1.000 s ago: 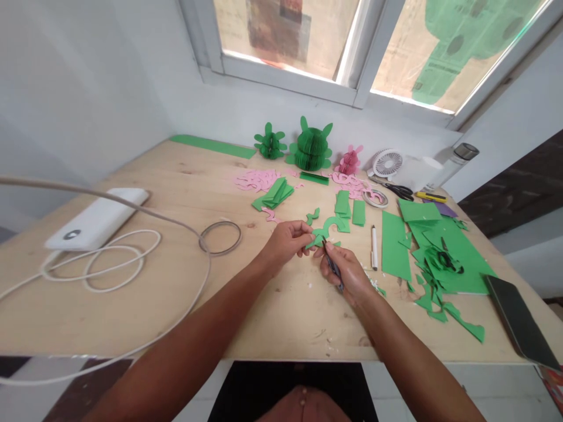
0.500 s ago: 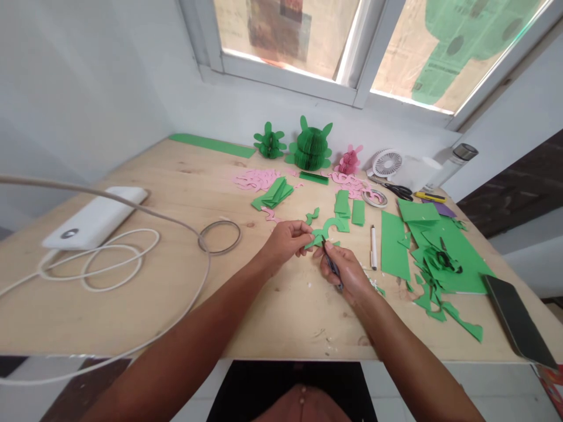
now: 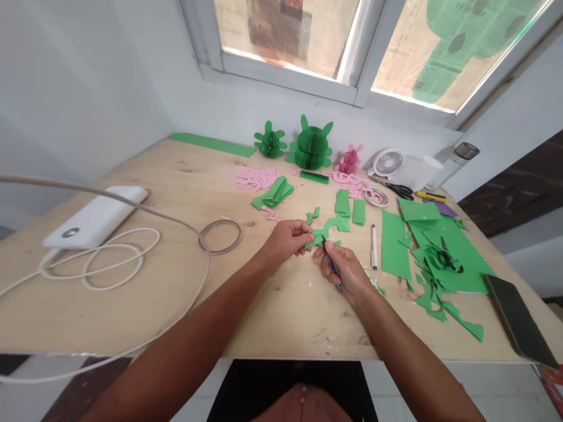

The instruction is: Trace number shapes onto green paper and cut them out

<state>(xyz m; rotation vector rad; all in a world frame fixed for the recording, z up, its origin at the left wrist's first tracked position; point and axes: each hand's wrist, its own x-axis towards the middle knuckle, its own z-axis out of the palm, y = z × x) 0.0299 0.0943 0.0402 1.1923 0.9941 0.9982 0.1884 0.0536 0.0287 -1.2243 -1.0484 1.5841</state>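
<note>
Likely mid-cut: your left hand (image 3: pixel 289 239) pinches green paper (image 3: pixel 317 234), right hand (image 3: pixel 346 266) grips dark tool (image 3: pixel 333 266); next snip wants steady paper.

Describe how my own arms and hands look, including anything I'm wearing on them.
Your left hand and right hand are bare, with no gloves, rings or watch that I can make out. Neither forearm has a sleeve in view. A reddish-brown top shows at the bottom edge.
</note>
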